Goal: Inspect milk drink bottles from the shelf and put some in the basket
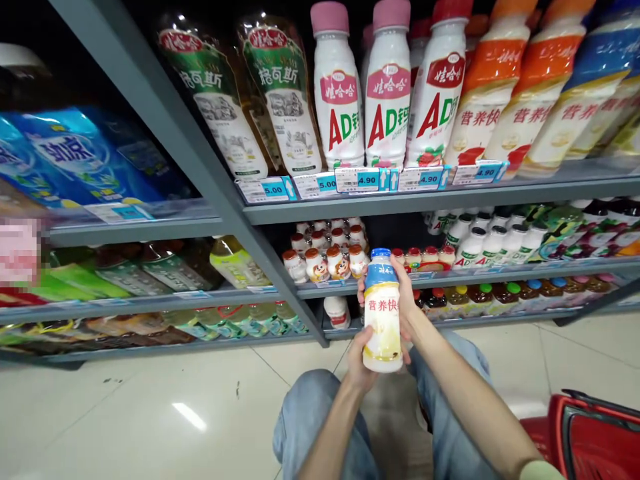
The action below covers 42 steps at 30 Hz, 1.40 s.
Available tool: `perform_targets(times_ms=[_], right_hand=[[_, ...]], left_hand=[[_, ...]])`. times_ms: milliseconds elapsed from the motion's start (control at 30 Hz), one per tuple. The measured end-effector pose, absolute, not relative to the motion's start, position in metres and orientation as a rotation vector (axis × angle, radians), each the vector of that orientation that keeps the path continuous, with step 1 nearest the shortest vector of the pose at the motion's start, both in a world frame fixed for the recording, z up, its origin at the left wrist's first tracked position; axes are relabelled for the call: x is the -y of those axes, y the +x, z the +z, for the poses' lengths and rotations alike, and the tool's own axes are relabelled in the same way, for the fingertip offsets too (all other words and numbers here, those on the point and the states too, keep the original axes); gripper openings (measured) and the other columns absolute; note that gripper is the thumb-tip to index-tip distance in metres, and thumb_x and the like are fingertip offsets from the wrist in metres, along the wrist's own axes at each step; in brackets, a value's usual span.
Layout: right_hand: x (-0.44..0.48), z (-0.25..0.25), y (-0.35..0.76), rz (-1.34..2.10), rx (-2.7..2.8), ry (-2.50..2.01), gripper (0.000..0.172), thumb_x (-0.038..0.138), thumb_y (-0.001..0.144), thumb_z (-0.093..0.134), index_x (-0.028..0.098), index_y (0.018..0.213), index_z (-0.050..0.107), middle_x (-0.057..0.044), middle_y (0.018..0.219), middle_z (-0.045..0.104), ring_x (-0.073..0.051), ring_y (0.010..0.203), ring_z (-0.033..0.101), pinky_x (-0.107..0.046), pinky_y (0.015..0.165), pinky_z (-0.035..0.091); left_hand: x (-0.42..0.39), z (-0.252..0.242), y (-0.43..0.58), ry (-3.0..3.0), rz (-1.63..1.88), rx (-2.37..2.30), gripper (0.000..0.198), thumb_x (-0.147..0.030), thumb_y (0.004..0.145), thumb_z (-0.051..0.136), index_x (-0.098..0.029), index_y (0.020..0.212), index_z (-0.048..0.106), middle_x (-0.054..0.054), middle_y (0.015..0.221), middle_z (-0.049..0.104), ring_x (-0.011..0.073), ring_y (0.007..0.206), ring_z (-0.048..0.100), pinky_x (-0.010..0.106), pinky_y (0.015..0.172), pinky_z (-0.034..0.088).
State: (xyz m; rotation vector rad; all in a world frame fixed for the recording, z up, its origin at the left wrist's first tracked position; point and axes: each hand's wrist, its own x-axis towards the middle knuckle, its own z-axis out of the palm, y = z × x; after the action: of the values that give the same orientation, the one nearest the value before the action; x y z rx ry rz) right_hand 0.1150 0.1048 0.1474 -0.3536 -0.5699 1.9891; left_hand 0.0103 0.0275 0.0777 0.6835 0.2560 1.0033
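Observation:
Both hands hold one drink bottle upright in front of the shelves. It is pale yellow with a blue cap and a blue band at the top. My left hand grips its lower part from the left. My right hand wraps round its upper part from behind and the right. I am crouched, with my knees in blue jeans below the bottle.
Grey shelves carry rows of bottled drinks with price tags along the edge. Small bottles fill the lower shelf behind the held bottle. A red shopping basket stands at the lower right on the pale tiled floor.

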Motion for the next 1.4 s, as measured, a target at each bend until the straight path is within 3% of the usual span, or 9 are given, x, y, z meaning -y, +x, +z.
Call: perform_targets(times_ms=[100, 267, 433, 700, 1033, 1200, 1400], right_hand=[[-0.109, 0.154, 0.116, 2.014, 0.518, -0.369, 0.055, 0.071, 0.091, 0.051, 0.017, 0.093, 0.062, -0.006, 0.075, 0.07, -0.019, 0.062, 0.069, -0.028, 0.056, 0.058], [-0.11, 0.161, 0.118, 2.003, 0.496, -0.418, 0.053, 0.067, 0.092, 0.051, 0.016, 0.091, 0.064, -0.007, 0.074, 0.071, -0.019, 0.059, 0.071, -0.026, 0.054, 0.057], [-0.107, 0.156, 0.119, 2.0, 0.4, -0.543, 0.053, 0.069, 0.089, 0.054, 0.017, 0.091, 0.063, -0.006, 0.073, 0.071, -0.02, 0.057, 0.07, -0.026, 0.046, 0.054], [-0.104, 0.151, 0.125, 1.99, 0.411, -0.55, 0.052, 0.069, 0.085, 0.057, 0.017, 0.091, 0.061, -0.006, 0.073, 0.069, -0.021, 0.057, 0.069, -0.029, 0.047, 0.054], [-0.106, 0.154, 0.127, 1.972, 0.428, -0.58, 0.05, 0.068, 0.086, 0.056, 0.018, 0.09, 0.059, -0.007, 0.072, 0.07, -0.02, 0.054, 0.067, -0.028, 0.046, 0.054], [-0.101, 0.157, 0.155, 1.876, 0.532, -0.632, 0.045, 0.062, 0.083, 0.064, 0.017, 0.088, 0.062, -0.007, 0.07, 0.069, -0.02, 0.054, 0.066, -0.03, 0.048, 0.055], [-0.094, 0.155, 0.183, 1.688, 0.574, -0.676, 0.047, 0.063, 0.083, 0.062, 0.016, 0.086, 0.064, -0.009, 0.072, 0.07, -0.021, 0.058, 0.068, -0.03, 0.052, 0.057]], left_hand=[[-0.031, 0.081, 0.015, 0.642, 1.066, -0.296, 0.068, -0.066, 0.084, 0.067, -0.007, 0.117, 0.069, 0.016, 0.088, 0.072, 0.029, 0.068, 0.07, 0.029, 0.05, 0.051], [-0.032, 0.089, 0.02, 0.604, 1.085, -0.303, 0.07, -0.068, 0.083, 0.066, -0.005, 0.115, 0.069, 0.015, 0.083, 0.071, 0.0258, 0.059, 0.067, 0.026, 0.041, 0.043], [-0.029, 0.09, 0.017, 0.571, 1.081, -0.367, 0.064, -0.065, 0.084, 0.065, -0.008, 0.115, 0.067, 0.013, 0.084, 0.072, 0.0241, 0.053, 0.065, 0.028, 0.04, 0.045], [-0.024, 0.09, 0.018, 0.555, 1.042, -0.453, 0.065, -0.067, 0.082, 0.067, -0.008, 0.109, 0.068, 0.014, 0.083, 0.073, 0.0274, 0.061, 0.069, 0.029, 0.046, 0.046], [-0.025, 0.09, 0.027, 0.556, 1.09, -0.442, 0.071, -0.069, 0.083, 0.064, -0.007, 0.117, 0.065, 0.016, 0.086, 0.074, 0.0267, 0.058, 0.068, 0.03, 0.047, 0.047], [-0.02, 0.077, 0.03, 0.725, 0.984, -0.566, 0.084, -0.076, 0.084, 0.066, -0.004, 0.127, 0.062, 0.018, 0.091, 0.074, 0.0317, 0.073, 0.072, 0.033, 0.055, 0.054], [-0.011, 0.081, 0.032, 1.027, 0.878, -0.546, 0.077, -0.069, 0.09, 0.068, -0.01, 0.137, 0.056, 0.017, 0.102, 0.072, 0.0234, 0.07, 0.069, 0.026, 0.052, 0.049]])
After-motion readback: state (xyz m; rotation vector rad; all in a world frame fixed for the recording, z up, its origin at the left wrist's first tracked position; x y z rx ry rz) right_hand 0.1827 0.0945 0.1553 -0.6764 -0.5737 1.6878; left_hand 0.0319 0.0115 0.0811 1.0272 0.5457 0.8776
